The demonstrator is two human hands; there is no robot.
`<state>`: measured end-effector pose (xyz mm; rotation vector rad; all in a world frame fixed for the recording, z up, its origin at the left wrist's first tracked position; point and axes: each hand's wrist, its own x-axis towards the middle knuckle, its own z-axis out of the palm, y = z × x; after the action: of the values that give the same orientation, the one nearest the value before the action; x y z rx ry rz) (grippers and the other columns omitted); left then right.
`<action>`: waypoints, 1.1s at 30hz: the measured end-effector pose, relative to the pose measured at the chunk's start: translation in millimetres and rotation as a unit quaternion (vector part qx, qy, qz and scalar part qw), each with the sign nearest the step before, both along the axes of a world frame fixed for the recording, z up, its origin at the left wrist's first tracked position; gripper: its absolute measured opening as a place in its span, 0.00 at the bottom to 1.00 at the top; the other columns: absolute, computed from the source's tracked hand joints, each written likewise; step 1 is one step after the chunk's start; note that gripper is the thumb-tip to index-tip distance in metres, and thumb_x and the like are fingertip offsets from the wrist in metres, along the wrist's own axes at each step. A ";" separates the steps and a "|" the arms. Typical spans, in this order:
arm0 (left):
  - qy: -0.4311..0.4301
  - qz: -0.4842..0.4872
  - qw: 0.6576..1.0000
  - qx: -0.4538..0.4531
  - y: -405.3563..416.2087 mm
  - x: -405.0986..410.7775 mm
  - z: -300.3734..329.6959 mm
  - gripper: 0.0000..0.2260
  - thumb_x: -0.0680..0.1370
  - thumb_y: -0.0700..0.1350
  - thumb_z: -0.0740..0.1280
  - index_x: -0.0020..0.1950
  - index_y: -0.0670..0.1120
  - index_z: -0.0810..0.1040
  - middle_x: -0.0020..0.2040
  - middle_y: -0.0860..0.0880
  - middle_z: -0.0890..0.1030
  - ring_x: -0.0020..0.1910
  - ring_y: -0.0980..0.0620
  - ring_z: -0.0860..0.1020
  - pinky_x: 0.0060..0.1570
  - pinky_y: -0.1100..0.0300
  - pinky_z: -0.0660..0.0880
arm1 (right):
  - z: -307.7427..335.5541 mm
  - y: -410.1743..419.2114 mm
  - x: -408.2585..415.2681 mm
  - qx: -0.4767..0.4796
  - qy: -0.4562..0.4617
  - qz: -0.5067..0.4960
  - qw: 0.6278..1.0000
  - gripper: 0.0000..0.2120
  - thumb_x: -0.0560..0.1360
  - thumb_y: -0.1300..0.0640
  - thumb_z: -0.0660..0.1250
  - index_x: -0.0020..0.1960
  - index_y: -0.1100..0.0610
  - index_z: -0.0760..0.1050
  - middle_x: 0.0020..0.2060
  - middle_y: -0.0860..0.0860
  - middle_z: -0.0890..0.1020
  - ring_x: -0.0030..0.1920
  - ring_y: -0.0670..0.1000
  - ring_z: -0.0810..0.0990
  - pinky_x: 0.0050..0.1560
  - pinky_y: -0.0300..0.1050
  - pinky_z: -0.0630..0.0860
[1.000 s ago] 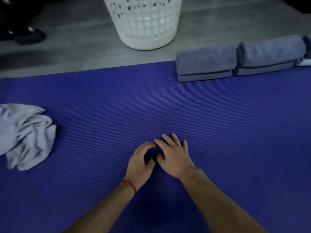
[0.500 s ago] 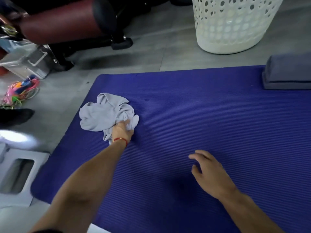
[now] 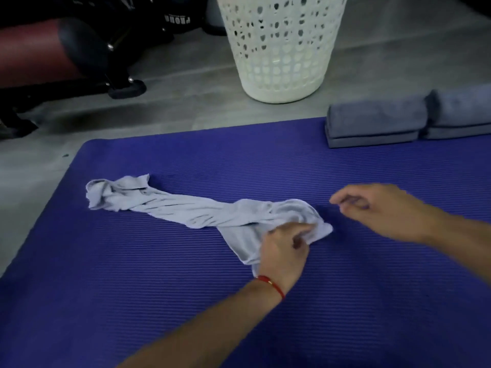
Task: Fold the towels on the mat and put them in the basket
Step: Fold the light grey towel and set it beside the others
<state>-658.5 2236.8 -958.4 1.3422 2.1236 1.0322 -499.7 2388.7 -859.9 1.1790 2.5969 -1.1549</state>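
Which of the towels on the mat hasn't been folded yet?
The pale grey towel, stretched out crumpled and gripped by the left hand. The two darker towels at the mat's far edge are neatly folded.

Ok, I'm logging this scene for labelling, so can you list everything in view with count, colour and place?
Ribbed foam mat: one, purple, on the grey floor.
Crumpled cloth towel: one, light grey, stretched across mid-mat.
Folded thick towels: two visible, blue-grey, mat's far right edge.
Perforated plastic basket: one, white, on the floor beyond the mat.
Padded exercise equipment: dark red and black, far left.
Left hand: red wrist string, fingers gripping the towel's near end.
Right hand: loosely curled, holding nothing.
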 end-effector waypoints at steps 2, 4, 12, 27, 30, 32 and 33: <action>-0.026 -0.078 0.996 0.025 16.4 50.7 9.3 0.16 0.77 0.36 0.67 0.61 0.50 0.84 0.52 0.52 0.86 0.45 0.64 0.77 0.50 0.73 0.71 | 8.9 17.4 29.5 -0.011 -0.041 0.012 0.999 0.10 0.82 0.43 0.62 0.61 0.32 0.76 0.58 0.32 0.81 0.58 0.36 0.78 0.63 0.42 0.74; -0.095 -0.177 0.979 0.023 25.0 96.9 17.9 0.16 0.78 0.37 0.67 0.64 0.49 0.82 0.53 0.48 0.85 0.43 0.63 0.76 0.50 0.72 0.71 | 11.0 22.4 60.2 -0.039 -0.081 0.017 0.996 0.13 0.79 0.34 0.57 0.61 0.29 0.74 0.59 0.29 0.79 0.61 0.36 0.77 0.69 0.45 0.71; 0.004 -0.159 0.987 0.019 25.2 66.9 3.4 0.12 0.77 0.43 0.65 0.56 0.45 0.84 0.55 0.47 0.85 0.55 0.50 0.80 0.58 0.49 0.78 | -58.6 -3.6 148.1 -0.087 -0.124 -0.045 0.987 0.18 0.80 0.38 0.64 0.69 0.33 0.69 0.66 0.35 0.75 0.58 0.34 0.76 0.57 0.33 0.70; 0.147 0.025 0.983 -0.105 8.2 -64.1 -42.3 0.08 0.76 0.40 0.71 0.53 0.42 0.86 0.52 0.43 0.84 0.53 0.49 0.78 0.62 0.66 0.68 | -81.6 -15.0 96.0 0.094 -0.177 -0.021 0.980 0.14 0.80 0.41 0.60 0.61 0.45 0.76 0.58 0.42 0.78 0.57 0.47 0.78 0.53 0.45 0.72; 0.204 -0.089 0.975 0.008 4.1 -6.7 -29.8 0.07 0.77 0.34 0.67 0.48 0.44 0.82 0.45 0.49 0.79 0.46 0.52 0.73 0.55 0.55 0.74 | -83.5 -13.5 76.3 0.011 -0.062 -0.073 0.995 0.15 0.81 0.46 0.63 0.66 0.46 0.76 0.61 0.44 0.80 0.60 0.47 0.79 0.62 0.49 0.76; 0.215 -0.156 0.963 0.051 -1.6 27.2 -31.0 0.14 0.76 0.32 0.67 0.57 0.46 0.82 0.53 0.51 0.79 0.56 0.49 0.76 0.63 0.52 0.73 | -80.1 -15.9 61.6 -0.060 0.003 -0.121 0.991 0.16 0.82 0.46 0.63 0.68 0.46 0.75 0.61 0.43 0.81 0.61 0.47 0.79 0.64 0.48 0.74; 0.215 -0.183 0.957 0.068 -6.6 44.2 -31.0 0.17 0.75 0.32 0.68 0.60 0.47 0.81 0.57 0.51 0.79 0.60 0.48 0.76 0.67 0.52 0.72 | -79.8 -16.5 55.7 -0.085 0.025 -0.144 0.986 0.16 0.82 0.45 0.62 0.69 0.46 0.74 0.60 0.43 0.81 0.61 0.48 0.79 0.64 0.49 0.73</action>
<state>-614.2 2230.2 -989.4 2.0919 1.9917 0.7965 -443.9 2372.2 -939.7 1.5409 2.3556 -1.4411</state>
